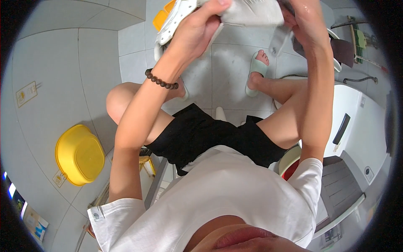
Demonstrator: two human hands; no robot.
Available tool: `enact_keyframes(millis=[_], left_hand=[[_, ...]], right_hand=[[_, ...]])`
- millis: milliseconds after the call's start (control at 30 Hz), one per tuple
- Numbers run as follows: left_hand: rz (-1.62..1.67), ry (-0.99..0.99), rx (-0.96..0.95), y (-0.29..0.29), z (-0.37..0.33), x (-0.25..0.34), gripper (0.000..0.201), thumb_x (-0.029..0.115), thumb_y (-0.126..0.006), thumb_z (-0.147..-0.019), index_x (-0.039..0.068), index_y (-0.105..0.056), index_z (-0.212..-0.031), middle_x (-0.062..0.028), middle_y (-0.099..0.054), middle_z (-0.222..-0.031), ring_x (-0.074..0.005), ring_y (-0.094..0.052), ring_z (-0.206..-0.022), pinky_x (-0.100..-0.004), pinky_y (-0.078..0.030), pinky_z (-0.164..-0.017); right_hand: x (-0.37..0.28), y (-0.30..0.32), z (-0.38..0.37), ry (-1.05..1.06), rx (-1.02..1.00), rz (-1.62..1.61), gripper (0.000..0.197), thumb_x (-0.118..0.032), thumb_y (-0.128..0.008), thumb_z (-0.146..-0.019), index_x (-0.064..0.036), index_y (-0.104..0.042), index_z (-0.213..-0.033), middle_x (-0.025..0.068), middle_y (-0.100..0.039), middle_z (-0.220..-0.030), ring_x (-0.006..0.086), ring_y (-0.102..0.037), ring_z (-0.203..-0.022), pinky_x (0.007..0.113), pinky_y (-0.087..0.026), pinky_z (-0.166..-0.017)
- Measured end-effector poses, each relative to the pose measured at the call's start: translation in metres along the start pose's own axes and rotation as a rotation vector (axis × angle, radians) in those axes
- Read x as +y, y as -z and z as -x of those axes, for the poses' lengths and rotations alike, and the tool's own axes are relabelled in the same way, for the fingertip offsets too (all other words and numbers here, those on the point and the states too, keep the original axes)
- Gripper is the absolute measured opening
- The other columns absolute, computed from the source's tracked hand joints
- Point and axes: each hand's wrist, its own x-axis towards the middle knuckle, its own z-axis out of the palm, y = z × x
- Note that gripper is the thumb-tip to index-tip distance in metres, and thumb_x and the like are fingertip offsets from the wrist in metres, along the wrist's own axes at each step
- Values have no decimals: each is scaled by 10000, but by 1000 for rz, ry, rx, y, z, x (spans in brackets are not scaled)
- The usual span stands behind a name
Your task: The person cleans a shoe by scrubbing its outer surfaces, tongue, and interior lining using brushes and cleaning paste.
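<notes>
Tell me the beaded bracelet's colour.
The bracelet is dark brown, seen best in the head view.

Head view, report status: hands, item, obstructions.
Left hand gripping creased white item. Right hand beside it, grip unclear. Blurred translucent strip close by; top edge crops item.

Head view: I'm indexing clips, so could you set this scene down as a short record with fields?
Left hand: grips a white perforated item, apparently a shoe
Right hand: near the item's right end; whether its fingers hold it is unclear
Worn: dark bead bracelet on the left arm, white T-shirt, black shorts, pale slippers
Left wall: yellow basin
Floor: grey tiles
</notes>
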Motion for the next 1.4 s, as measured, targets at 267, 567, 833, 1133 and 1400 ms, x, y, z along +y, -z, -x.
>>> enact_keyframes(millis=[267, 567, 833, 1133, 1400], left_hand=[[43, 34, 269, 17, -1, 3, 364, 147, -627, -996, -35, -574, -1307, -90, -651, -1254, -174, -604, -1188, -299, -458, -1051], [96, 217, 321, -29, 2, 19, 207, 252, -580, -1041, 70, -645, -1116, 2, -638, -1013, -82, -573, -902, -245, -456, -834], [-172, 202, 106, 20, 13, -4, 212, 281, -547, -1058, 115, -634, -957, 49, -533, -835, -45, -469, -745, -217, -374, -668], [-402, 129, 261, 26, 12, -1, 313, 223, -494, -1068, 95, -608, -806, 65, -484, -680, -48, -398, -590, -226, -308, -538], [-440, 98, 283, 30, 13, 2, 326, 250, -518, -1073, 88, -610, -806, 65, -509, -680, -42, -409, -578, -225, -304, -529]], right_hand=[[32, -30, 0, 502, 205, 611, 461, -269, -662, -970, 27, -450, -1253, 130, -614, -805, 286, -631, -742, 391, -505, -673], [55, -56, 0, 334, 147, 821, 493, -284, -562, -1013, 74, -402, -1311, 366, -664, -882, 539, -660, -773, 595, -522, -658], [53, -53, -8, 106, 268, 1075, 358, -295, -543, -1023, 46, -456, -1088, 329, -666, -771, 521, -664, -730, 582, -537, -637], [70, -66, 8, 374, -72, 1311, 450, -373, -601, -1011, 58, -473, -1038, 283, -640, -666, 454, -679, -645, 510, -530, -511], [77, -62, 8, 515, 145, 1217, 420, -364, -606, -1023, 37, -481, -1031, 246, -614, -595, 435, -664, -567, 503, -498, -461]])
